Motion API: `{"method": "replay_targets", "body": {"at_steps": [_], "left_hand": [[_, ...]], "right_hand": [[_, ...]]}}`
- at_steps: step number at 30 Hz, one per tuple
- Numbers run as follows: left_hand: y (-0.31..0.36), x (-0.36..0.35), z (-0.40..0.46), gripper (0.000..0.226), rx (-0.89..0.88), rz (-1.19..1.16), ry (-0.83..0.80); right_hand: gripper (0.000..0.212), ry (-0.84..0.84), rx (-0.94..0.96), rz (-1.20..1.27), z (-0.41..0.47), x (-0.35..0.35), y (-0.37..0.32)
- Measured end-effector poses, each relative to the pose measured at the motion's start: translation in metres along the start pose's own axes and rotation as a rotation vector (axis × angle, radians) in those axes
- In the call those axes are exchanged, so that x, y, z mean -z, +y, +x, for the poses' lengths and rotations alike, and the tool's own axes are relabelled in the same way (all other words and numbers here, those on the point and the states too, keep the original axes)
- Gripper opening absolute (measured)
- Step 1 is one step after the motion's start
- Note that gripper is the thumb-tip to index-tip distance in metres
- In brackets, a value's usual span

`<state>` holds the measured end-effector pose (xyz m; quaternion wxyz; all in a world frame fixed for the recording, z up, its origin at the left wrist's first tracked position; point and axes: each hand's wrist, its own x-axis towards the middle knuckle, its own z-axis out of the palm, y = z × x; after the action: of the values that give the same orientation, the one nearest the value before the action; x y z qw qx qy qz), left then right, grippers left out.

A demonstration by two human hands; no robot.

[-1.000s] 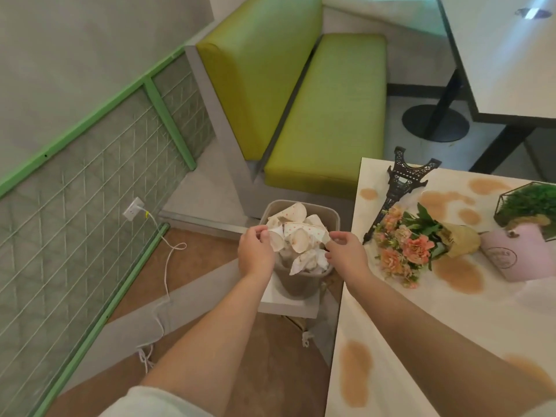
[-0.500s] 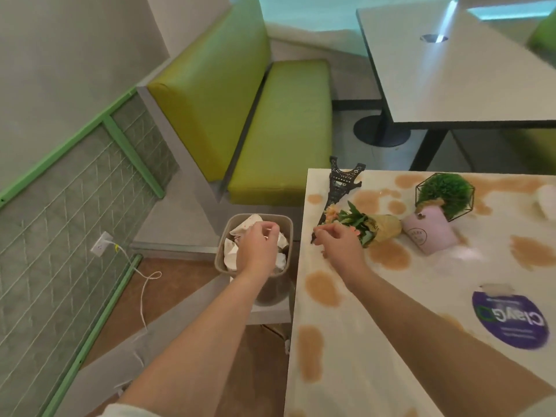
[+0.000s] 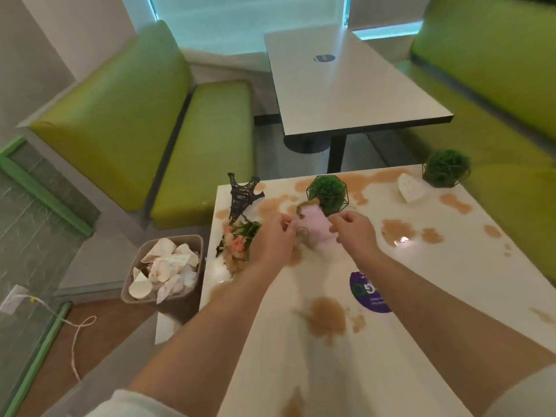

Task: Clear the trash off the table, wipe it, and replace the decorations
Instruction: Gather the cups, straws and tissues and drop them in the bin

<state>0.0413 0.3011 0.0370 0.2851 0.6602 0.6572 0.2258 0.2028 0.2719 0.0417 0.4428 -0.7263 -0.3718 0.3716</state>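
Note:
A white table (image 3: 376, 356) is marked with brown spill stains (image 3: 326, 320). My left hand (image 3: 273, 239) and my right hand (image 3: 353, 233) meet at a small pink pot (image 3: 314, 228) near the table's far left. Each hand holds one side of it with curled fingers. Behind the pot is a green plant ball in a wire frame (image 3: 328, 194). To the left, a dark tower figurine (image 3: 242, 197) lies beside a bouquet of orange flowers (image 3: 239, 246). One crumpled white paper (image 3: 410, 188) lies at the far right. A bin (image 3: 164, 272) full of paper trash stands on the floor by the table's left edge.
A second green plant ball (image 3: 446, 168) sits at the far right corner. A purple round sticker (image 3: 370, 293) is on the tabletop. Green benches (image 3: 207, 139) and another grey table (image 3: 346, 85) stand beyond. A white cable (image 3: 75, 341) runs along the floor on the left.
Both hands left the bin and swung right over the table. They now hold the pink pot, which stood untouched half a second ago. The view has turned toward the table.

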Motion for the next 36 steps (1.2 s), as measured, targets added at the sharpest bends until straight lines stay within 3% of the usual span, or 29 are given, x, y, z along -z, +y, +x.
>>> {"method": "replay_targets", "body": {"at_steps": [5, 9, 16, 23, 28, 31, 36], "left_hand": [[0.055, -0.067, 0.004, 0.022, -0.054, 0.016, -0.039], [0.076, -0.120, 0.009, 0.024, -0.072, 0.035, -0.191], [0.090, -0.209, 0.015, 0.048, -0.157, 0.427, -0.432], [0.112, -0.241, 0.024, 0.094, -0.061, 0.627, -0.446], [0.120, -0.245, 0.028, 0.100, -0.040, 0.722, -0.398], [0.123, -0.248, 0.028, 0.098, -0.036, 0.741, -0.346], [0.126, -0.254, 0.031, 0.093, -0.032, 0.807, -0.340]], "right_hand": [[0.017, 0.021, -0.050, -0.015, 0.035, 0.068, 0.033], [0.017, 0.036, -0.090, -0.036, 0.059, 0.109, 0.056], [0.016, 0.032, -0.133, -0.093, 0.113, 0.173, 0.097], [0.019, 0.016, -0.088, -0.199, 0.170, 0.210, 0.111], [0.020, 0.033, 0.063, -0.418, 0.223, 0.207, 0.108], [0.033, 0.027, 0.139, -0.626, 0.256, 0.199, 0.103], [0.082, -0.028, 0.111, -0.801, 0.297, 0.189, 0.092]]}}
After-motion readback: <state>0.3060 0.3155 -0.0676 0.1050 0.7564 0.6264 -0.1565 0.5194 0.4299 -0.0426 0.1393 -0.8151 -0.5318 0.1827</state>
